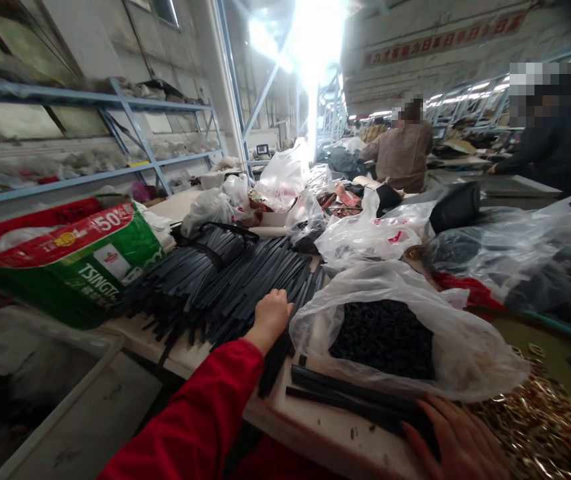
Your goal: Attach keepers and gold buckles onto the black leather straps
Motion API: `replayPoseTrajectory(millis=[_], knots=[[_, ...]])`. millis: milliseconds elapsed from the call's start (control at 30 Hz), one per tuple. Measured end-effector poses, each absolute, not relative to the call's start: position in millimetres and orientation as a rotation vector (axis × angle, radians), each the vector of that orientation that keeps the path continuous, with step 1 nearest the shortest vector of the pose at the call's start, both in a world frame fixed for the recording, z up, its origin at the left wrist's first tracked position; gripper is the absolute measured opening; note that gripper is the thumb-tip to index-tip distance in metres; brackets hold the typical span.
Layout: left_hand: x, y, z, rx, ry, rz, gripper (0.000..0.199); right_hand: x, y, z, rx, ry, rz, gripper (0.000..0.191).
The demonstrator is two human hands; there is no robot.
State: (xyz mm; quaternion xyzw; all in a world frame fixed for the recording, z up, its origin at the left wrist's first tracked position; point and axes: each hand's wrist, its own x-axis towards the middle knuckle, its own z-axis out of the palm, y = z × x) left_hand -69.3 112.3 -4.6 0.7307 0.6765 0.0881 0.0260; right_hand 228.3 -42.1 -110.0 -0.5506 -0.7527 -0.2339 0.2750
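Note:
Many flat black strips [245, 280] lie in bundles on the pale tabletop [310, 413]. Over their right part is my left hand [274, 319], its fingers curled closed; what they pinch, if anything, is too small to make out. At the lower right my right hand [458, 440] rests with fingers spread over the ends of a few black strips [350, 390]. Between and beyond the hands an open clear plastic bag [470, 347] holds small black pieces [382, 337]. A heap of gold-coloured metal buckles [545, 420] lies beside my right hand.
A green and red bag [115, 267] stands at the left, above a white plastic bin [40, 427]. More plastic bags [375, 233] crowd the table's back. Blue shelving [140, 127] lines the wall. Two people [400, 150] [560, 140] are farther off at the right.

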Motion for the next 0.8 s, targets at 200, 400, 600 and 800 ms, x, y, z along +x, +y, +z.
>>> replayPoseTrajectory(millis=[200, 400, 600, 800], knots=[[-73, 122, -11, 2.155, 2.106, 0.304, 0.011, 227, -47, -106, -1.496, -2.009, -0.537, 0.034], [-68, 62, 46, 1.991, 1.733, 0.913, 0.021, 202, -66, -70, -1.505, -1.811, -0.041, 0.023], [-51, -17, 71, 1.605, 0.893, 0.972, 0.019, 160, -76, -29, -1.295, -0.928, 1.477, 0.060], [-51, -47, 49, 1.905, 0.594, 0.565, 0.010, 173, -73, -13, -1.045, -0.328, 1.572, 0.029]])
